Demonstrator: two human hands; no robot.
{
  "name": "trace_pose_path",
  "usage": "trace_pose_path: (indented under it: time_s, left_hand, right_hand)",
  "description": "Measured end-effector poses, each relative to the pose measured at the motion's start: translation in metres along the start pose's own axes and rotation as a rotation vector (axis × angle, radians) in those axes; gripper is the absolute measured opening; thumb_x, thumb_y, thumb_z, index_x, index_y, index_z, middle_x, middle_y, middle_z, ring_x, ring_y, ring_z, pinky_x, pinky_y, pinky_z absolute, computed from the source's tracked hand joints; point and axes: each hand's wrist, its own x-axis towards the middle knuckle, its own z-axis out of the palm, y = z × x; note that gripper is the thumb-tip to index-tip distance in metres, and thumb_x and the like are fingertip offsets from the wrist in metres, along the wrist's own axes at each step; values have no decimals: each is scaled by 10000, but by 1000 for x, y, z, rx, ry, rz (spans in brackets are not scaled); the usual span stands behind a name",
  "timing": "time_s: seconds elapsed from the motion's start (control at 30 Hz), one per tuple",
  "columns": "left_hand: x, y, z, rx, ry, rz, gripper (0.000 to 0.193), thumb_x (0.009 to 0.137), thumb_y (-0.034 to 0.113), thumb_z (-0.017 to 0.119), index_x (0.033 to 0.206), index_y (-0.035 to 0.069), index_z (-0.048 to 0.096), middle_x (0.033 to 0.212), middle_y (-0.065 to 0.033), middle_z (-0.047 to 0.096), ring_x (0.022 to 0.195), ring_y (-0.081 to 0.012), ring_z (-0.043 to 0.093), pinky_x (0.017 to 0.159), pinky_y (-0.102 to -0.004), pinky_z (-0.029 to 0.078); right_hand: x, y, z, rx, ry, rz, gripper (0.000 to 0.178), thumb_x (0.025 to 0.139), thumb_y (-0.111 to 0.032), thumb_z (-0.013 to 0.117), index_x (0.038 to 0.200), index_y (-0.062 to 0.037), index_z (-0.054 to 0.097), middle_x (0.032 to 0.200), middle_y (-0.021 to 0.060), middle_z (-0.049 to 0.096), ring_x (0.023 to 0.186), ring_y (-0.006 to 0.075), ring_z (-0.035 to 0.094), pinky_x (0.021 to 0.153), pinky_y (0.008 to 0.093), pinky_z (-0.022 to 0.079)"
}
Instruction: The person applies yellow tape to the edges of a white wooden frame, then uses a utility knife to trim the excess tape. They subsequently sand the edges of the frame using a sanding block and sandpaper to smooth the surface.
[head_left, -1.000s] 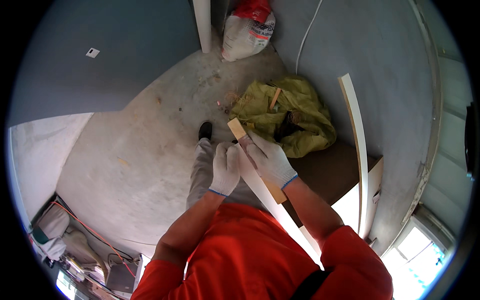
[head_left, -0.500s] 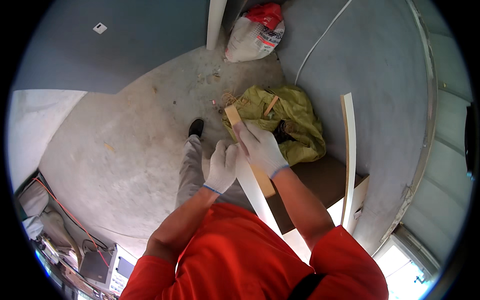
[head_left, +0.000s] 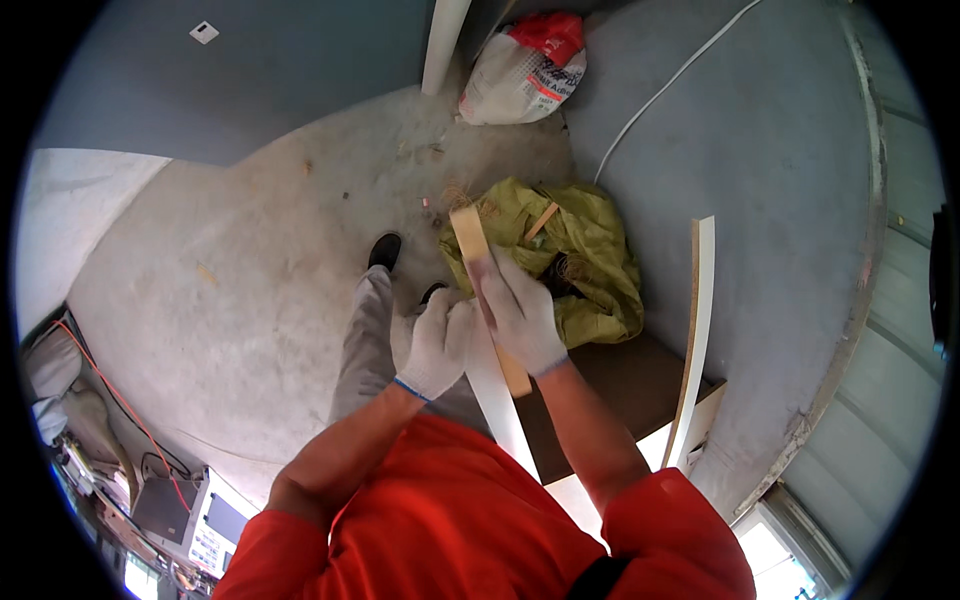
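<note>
Both of my hands wear white knit gloves. My left hand is closed around the upper end of a long, narrow white strip, which runs down toward my body. Right beside it, my right hand wraps around a flat light-wood bar that lies along the strip's edge. Around the bar's middle shows a brownish-purple band, partly under my fingers. The bar's top end sticks out beyond both hands, and its bottom end shows below my right hand. Gloved fingers hide the strip's far end.
A crumpled olive woven sack lies past my hands, a thin wood piece on it. To the right, another white strip stands near a brown board. A red-and-white bag sits farther off by the grey wall.
My hands, with the bar and strip, appear slightly lower. The bar has slid a little along the strip and stands a bit steeper. The whole view has shifted slightly.
</note>
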Motion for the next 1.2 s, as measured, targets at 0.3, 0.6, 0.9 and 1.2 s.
trace_pose_path:
  time_s: [0.3,0.6,0.9,1.2]
  left_hand:
    - [6,-7,7,-11,39,20,193,1060,156,524,1074,-19,605,826,-109,650,764,-178,650,695,-326,524]
    - [7,-10,11,49,47,3,211,1059,164,516,1084,-25,604,831,-117,659,766,-184,662,705,-330,531]
    - [11,-8,10,98,17,43,204,1060,168,525,1090,-18,604,815,-115,672,764,-200,684,702,-327,538]
    - [11,-14,16,62,45,58,187,1057,152,525,1075,-18,600,834,-121,683,781,-207,688,705,-335,535]
  right_hand:
    - [1,-9,-12,234,-3,66,458,1032,-120,561,1445,78,536,1054,215,708,900,300,712,829,356,560]
    - [4,-19,-21,242,-76,187,447,1068,-159,529,1443,84,525,961,181,671,822,248,678,792,345,551]
    - [-5,-8,-13,153,40,70,451,1035,-135,542,1430,82,544,1048,258,680,939,350,701,861,371,551]
    - [-5,14,-13,-109,39,-126,507,1015,-124,543,1454,126,502,1093,267,693,983,354,724,862,387,564]
